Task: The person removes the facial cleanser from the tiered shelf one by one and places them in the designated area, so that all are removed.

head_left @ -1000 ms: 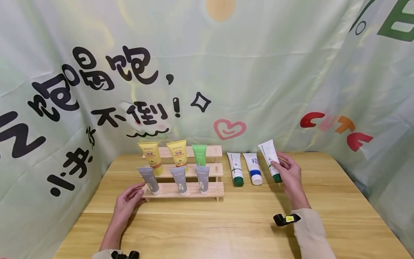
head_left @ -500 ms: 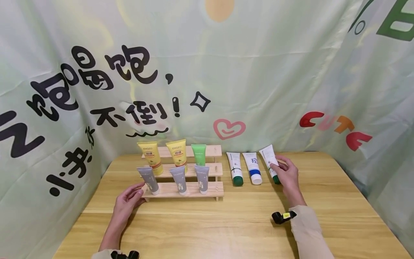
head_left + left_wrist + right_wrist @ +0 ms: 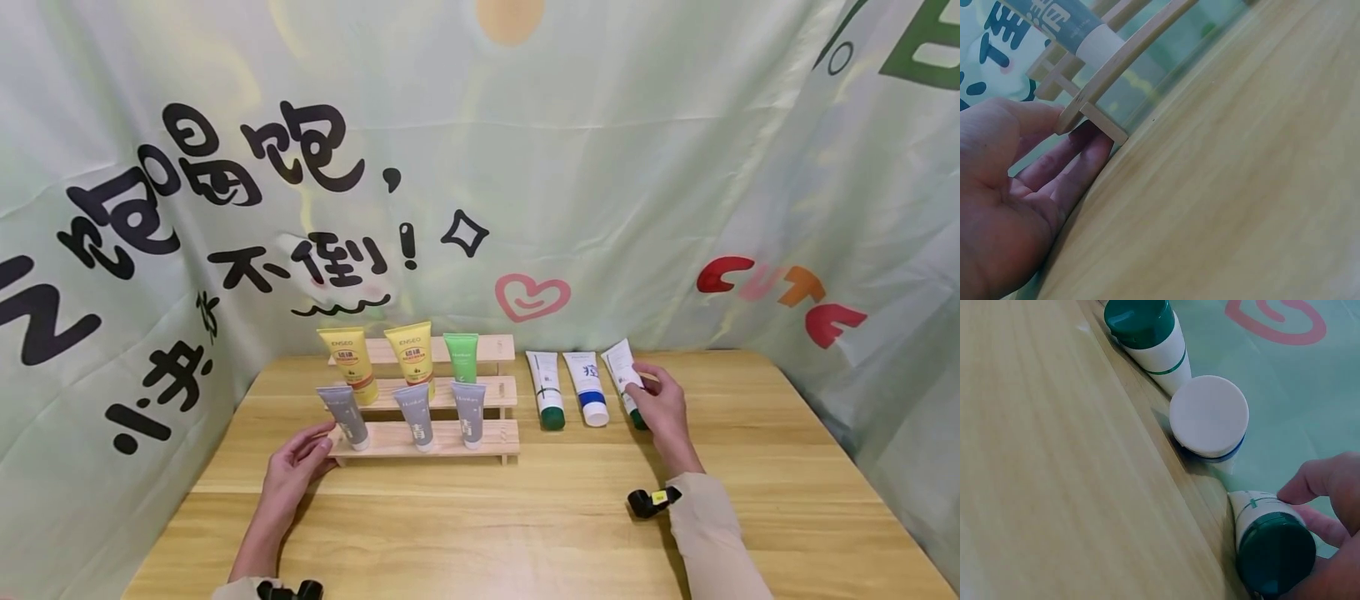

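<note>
My right hand (image 3: pixel 663 408) pinches the end white tube (image 3: pixel 621 369), half closed around it, low over the table (image 3: pixel 525 525); I can't tell whether its cap (image 3: pixel 1277 553) meets the wood. If I let go unevenly, I'd expect it to roll or swing into the blue-banded tube (image 3: pixel 585 383) just beside it. My left hand (image 3: pixel 292 462), loosely curled, holds the left end of the rack (image 3: pixel 497 348); a tug there could topple the grey tubes (image 3: pixel 415 412), standing on narrow caps. The front step (image 3: pixel 493 438) bears those three, with two yellow tubes (image 3: pixel 347 360) and a green tube (image 3: pixel 461 358) behind. Every cap that shows is on, so the contents are hidden
</note>
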Demonstrator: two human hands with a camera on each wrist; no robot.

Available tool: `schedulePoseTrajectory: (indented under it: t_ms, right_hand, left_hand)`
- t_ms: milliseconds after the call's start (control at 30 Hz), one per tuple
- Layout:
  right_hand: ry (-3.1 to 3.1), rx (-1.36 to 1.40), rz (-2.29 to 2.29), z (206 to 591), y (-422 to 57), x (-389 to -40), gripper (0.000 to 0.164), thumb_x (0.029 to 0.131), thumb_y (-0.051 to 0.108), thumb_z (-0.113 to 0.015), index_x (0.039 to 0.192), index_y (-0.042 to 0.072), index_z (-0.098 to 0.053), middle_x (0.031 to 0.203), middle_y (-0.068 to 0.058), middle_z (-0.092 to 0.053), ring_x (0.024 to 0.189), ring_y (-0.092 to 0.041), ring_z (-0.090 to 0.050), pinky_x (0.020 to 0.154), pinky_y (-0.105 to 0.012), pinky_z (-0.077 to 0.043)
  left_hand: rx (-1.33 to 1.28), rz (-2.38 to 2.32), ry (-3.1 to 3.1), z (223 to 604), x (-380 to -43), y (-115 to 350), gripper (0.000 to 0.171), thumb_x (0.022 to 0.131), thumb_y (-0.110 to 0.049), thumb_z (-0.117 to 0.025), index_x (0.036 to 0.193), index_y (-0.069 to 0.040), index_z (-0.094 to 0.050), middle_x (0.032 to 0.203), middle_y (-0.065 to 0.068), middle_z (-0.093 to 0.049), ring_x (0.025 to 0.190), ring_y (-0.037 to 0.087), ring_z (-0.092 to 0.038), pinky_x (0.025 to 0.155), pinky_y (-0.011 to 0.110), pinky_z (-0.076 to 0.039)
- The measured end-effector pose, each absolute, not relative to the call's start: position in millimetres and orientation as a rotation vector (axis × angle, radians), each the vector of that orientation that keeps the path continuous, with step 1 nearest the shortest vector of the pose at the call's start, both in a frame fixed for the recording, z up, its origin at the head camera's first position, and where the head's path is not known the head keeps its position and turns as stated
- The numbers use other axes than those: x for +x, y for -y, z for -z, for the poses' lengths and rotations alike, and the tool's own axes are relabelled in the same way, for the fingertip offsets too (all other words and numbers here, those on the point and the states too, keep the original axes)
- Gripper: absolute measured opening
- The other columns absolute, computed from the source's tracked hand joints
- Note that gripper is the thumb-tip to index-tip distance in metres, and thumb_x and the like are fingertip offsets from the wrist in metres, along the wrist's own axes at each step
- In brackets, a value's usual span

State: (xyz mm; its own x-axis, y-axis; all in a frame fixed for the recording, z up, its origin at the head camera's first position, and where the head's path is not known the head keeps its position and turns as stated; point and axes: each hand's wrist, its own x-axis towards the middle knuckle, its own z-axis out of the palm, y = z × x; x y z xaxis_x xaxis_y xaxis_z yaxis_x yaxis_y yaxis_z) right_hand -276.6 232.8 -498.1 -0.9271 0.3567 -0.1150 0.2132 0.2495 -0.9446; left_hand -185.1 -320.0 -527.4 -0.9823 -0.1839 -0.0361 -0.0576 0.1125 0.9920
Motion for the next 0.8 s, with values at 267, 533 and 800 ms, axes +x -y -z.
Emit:
schedulePoseTrajectory:
  t_ms: [267,533,800]
  right_hand:
    - [2.477,-0.489,-1.599,492,-240,-269,0.042,0.106,0.019,-0.053,0.145,0.004,-0.056,0.144,-0.022,-0.054,0.128,-0.035,-0.049,0.109,-0.049,-0.044]
    - [2.572,-0.443,-1.577,490,-246,-266,0.046,0.105,0.021,-0.053,0.147,0.001,-0.053,0.145,-0.024,-0.051,0.129,-0.037,-0.048,0.108,-0.049,-0.044]
    - [2.586,-0.424,-1.567,490,-249,-263,0.048,0.104,0.022,-0.053,0.147,0.001,-0.052,0.143,-0.025,-0.052,0.124,-0.034,-0.049,0.096,-0.038,-0.045]
  left_hand:
    - [0.249,1.991,2.282,528,-185,320,0.048,0.104,-0.026,-0.063,0.144,0.0,-0.054,0.124,0.003,-0.065,0.102,0.006,-0.066,0.089,0.027,-0.061]
    - [0.25,1.991,2.289,526,-184,320,0.049,0.104,-0.026,-0.063,0.144,0.0,-0.053,0.128,0.004,-0.064,0.103,0.006,-0.065,0.089,0.026,-0.06]
    - [0.234,2.007,2.271,526,-185,320,0.05,0.104,-0.025,-0.064,0.144,0.002,-0.053,0.119,-0.007,-0.067,0.101,0.006,-0.066,0.088,0.026,-0.061]
